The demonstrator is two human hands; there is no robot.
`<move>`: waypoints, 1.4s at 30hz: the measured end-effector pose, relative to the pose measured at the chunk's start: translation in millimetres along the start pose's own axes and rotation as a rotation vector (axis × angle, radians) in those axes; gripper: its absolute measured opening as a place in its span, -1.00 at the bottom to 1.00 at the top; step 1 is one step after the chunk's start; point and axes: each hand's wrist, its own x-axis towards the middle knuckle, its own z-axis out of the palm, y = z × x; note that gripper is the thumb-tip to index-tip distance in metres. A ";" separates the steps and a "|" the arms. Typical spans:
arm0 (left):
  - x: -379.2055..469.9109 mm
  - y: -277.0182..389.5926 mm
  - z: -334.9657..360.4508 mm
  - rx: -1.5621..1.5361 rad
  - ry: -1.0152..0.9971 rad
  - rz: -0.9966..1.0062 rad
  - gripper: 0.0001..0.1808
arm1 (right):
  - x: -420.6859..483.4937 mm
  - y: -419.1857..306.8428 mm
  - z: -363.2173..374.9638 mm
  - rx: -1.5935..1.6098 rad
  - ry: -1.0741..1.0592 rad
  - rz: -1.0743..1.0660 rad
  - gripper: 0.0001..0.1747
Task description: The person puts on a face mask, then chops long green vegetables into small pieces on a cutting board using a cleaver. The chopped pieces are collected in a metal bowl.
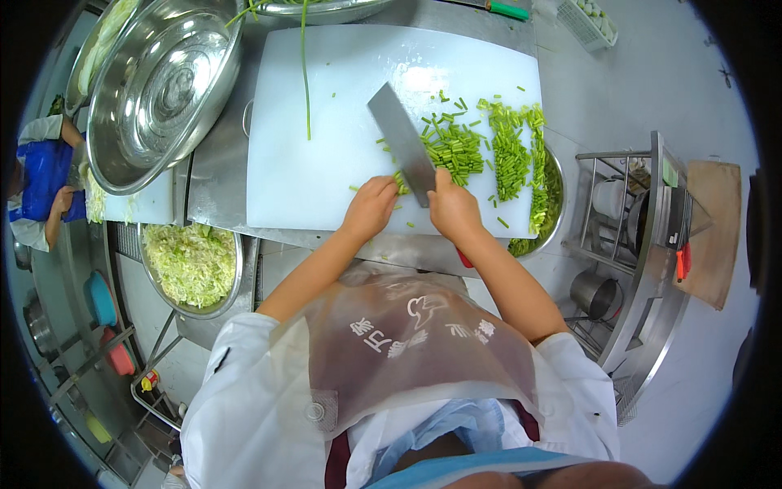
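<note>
My right hand [454, 208] grips a cleaver [400, 143], its broad steel blade slanting up and left over a white cutting board [305, 177]. A red part, probably the handle's end, shows under my right wrist. Close to the blade's left side, my left hand [370, 209] has its fingers curled down over a few green stalks, mostly hidden beneath it. Right of the blade lies a heap of short-cut green stalk pieces [455, 150]. Further right, more cut pieces [512, 153] form rows up to the board's edge. One long uncut stalk [306, 79] hangs onto the board from the top.
A large steel basin [168, 85] stands at upper left. Below it is a bowl of shredded cabbage [192, 266]. Another bowl [559, 195] with greens sits under the board's right edge. A green-handled tool [508, 10] lies at the back. A co-worker in a blue apron [46, 177] is at far left.
</note>
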 end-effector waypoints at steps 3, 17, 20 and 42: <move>14.4 4.9 3.0 0.044 0.016 0.013 -0.69 | -21.3 6.3 -14.0 -0.026 0.065 -0.001 -0.65; -12.4 -1.7 -4.1 0.041 0.034 0.004 -0.74 | 1.7 -15.8 4.4 -0.115 -0.027 -0.117 -0.79; -21.8 3.9 -18.3 0.034 0.079 -0.025 -0.75 | -10.5 -10.4 -10.7 -0.096 -0.029 -0.080 -0.76; -55.4 -8.8 -23.8 0.084 0.123 -0.146 -0.80 | -16.6 -30.0 18.5 -0.135 -0.095 -0.139 -0.76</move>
